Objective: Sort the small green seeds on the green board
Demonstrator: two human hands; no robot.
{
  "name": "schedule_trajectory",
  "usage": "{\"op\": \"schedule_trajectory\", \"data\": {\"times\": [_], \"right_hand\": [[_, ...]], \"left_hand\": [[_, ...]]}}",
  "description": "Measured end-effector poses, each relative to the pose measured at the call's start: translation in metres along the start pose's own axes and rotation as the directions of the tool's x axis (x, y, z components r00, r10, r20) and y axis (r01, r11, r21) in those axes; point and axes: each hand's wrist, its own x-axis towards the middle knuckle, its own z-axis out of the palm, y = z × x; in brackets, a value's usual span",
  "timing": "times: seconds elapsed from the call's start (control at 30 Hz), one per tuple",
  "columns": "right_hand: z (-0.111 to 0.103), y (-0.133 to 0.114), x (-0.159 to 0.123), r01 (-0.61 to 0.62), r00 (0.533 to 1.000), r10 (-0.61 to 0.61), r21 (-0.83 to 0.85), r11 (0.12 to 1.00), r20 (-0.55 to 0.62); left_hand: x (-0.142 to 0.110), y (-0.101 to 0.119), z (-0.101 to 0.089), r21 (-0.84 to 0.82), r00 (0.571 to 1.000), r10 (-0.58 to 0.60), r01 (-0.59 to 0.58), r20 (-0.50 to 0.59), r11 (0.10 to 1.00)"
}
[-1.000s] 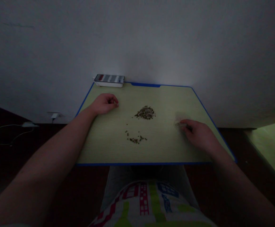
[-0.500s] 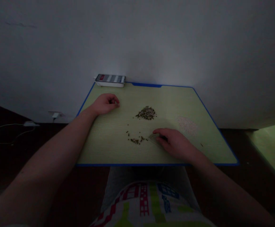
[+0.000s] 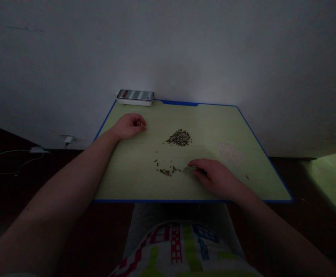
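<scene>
A dark heap of small grains (image 3: 179, 137) lies mid-table, with a looser scatter of the same grains (image 3: 166, 170) nearer me. A pale patch of fine white grains (image 3: 229, 152) lies to the right. My right hand (image 3: 214, 177) rests on the table just right of the scatter, fingers closed on a small flat card-like thing (image 3: 189, 170) whose edge touches the table. My left hand (image 3: 129, 125) rests at the far left of the table, fingers curled in; whether it holds anything I cannot make out.
The green table (image 3: 133, 184) has a blue rim and stands against a white wall. A phone on a white block (image 3: 135, 96) sits at its far left corner. Cables and a plug (image 3: 66, 140) lie on the dark floor to the left.
My right hand slid left from the white patch to beside the scattered dark grains, uncovering the patch. My left hand stayed still.
</scene>
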Motion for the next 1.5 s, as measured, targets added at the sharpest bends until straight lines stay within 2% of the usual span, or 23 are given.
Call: {"op": "schedule_trajectory", "data": {"times": [0.27, 0.73, 1.1, 1.5], "right_hand": [[-0.001, -0.010, 0.007, -0.030, 0.999, 0.031, -0.049, 0.998, 0.017], [-0.006, 0.003, 0.004, -0.034, 0.999, 0.034, -0.016, 0.999, -0.016], [-0.003, 0.001, 0.014, 0.003, 1.000, -0.003, -0.030, 1.000, 0.002], [-0.004, 0.001, 0.021, 0.122, 0.991, -0.120, -0.026, 0.992, 0.055]], "left_hand": [[0.000, -0.001, -0.001, 0.008, 1.000, 0.003, -0.003, -0.007, 1.000], [0.000, 0.002, -0.001, 0.052, 1.000, 0.029, -0.028, -0.010, 0.998], [-0.001, 0.004, -0.001, 0.032, 1.000, 0.020, -0.019, -0.006, 0.999], [-0.001, 0.003, -0.001, 0.019, 1.000, 0.027, -0.026, -0.012, 0.999]]}}
